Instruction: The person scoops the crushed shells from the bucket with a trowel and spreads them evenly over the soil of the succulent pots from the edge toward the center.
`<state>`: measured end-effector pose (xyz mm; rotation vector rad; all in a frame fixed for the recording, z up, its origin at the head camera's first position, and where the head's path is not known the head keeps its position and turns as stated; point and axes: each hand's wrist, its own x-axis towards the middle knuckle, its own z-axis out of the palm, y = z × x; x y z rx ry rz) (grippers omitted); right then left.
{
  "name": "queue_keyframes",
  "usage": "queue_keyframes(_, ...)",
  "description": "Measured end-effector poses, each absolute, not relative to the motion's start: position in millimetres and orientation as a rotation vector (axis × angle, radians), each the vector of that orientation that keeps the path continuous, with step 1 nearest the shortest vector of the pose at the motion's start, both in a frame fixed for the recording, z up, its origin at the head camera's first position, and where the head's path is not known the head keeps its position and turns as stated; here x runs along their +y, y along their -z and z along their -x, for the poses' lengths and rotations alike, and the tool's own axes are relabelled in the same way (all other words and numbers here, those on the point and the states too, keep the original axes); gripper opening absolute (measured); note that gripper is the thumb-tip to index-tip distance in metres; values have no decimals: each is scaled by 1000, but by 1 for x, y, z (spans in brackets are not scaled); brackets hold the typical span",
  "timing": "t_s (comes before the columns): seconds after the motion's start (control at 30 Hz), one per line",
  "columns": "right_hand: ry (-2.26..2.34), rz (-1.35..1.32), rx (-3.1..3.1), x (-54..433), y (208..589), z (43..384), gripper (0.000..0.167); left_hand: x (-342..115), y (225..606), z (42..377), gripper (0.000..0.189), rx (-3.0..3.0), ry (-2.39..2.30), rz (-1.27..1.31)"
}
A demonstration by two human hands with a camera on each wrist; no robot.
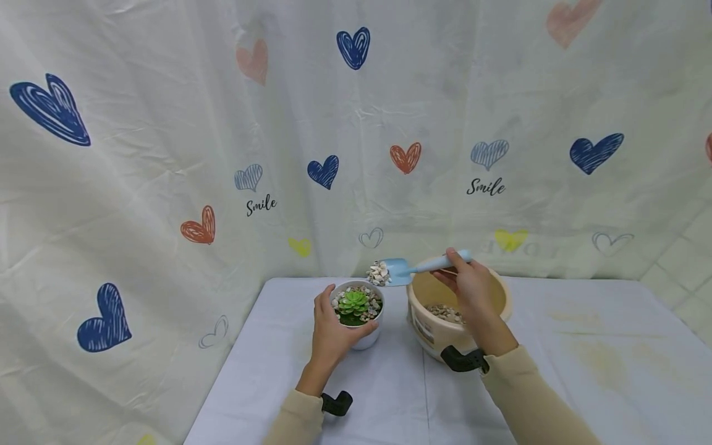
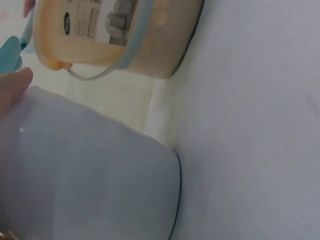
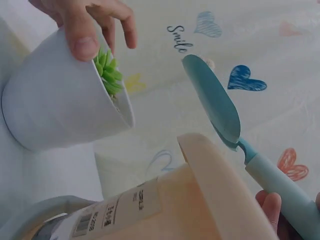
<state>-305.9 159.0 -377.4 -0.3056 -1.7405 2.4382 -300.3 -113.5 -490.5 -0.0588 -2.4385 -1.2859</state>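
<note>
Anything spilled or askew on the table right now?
No spill shows, and the pot stands upright. Only the faint brownish patches on the white cloth, right of the bucket, look odd, perhaps stains.

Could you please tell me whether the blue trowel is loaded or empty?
Loaded: pebbles lie heaped on the trowel in the head view.

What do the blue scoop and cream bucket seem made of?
Blue scoop: painted metal or plastic, smooth satin; the thin, evenly colored blade leaves it open. Cream bucket: likely plastic, faintly glossy, with a rounded, molded-looking rim.
</note>
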Motion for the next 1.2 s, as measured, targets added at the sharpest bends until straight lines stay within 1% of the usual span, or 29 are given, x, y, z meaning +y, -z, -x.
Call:
queue_keyframes(0.2,-2431,338,-1727,148,377,310,32,-107,494,300,130,-2394,1248,13)
queue_keyframes(0.3,-2433,337,-1729,144,377,312,30,-106,496,301,128,-2378,1234,24)
queue_keyframes(0.43,-2436,332,-1735,138,377,313,33,-111,498,302,126,-2356,1264,61)
queue_keyframes(0.67,-2413,334,-1723,132,377,312,33,-126,500,308,127,-2375,1423,171)
queue_keyframes(0.93,-2385,365,-1771,132,380,313,31,-145,500,315,125,-2366,1597,367)
queue_keyframes(1.2,-2337,346,-1827,132,384,309,37,-160,501,320,125,-2387,1683,518)
